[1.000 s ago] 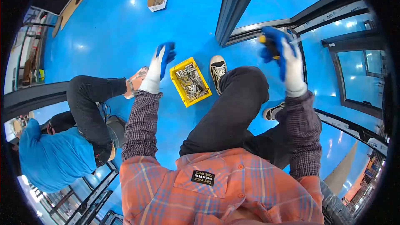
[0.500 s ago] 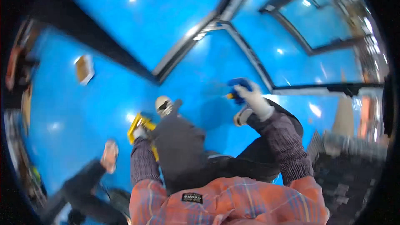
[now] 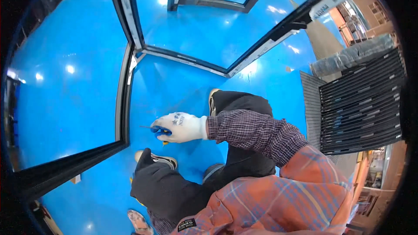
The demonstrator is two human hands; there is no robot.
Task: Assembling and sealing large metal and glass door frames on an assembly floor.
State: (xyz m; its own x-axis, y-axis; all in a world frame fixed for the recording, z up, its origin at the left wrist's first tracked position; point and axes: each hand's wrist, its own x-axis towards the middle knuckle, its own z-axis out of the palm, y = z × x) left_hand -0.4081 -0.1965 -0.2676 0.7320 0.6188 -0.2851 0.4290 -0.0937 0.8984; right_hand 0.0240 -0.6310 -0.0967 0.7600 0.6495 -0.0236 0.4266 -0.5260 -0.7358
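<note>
Fingers (image 3: 163, 131) of the right hand (image 3: 185, 127), gloved, curled round a slim tool (image 3: 165, 143) — yellow at one end, thin shank pointing left. Tool type unclear. Left hand out of sight, its sleeve (image 3: 160, 223) showing past the left knee (image 3: 159, 191); cannot tell whether it grasps anything. Yellow edge of a bin (image 3: 140, 202) peeks out beside that knee. Tool held over the blue floor (image 3: 183, 72), shank tip apparently short of the dark frame (image 3: 123, 113); depth hard to judge. Farther right, black slats (image 3: 361, 109), well apart. Risks: a careless leftward swing could scratch the frame; a loosened grip could drop the tool — and a shifting knee could knock the bin.
</note>
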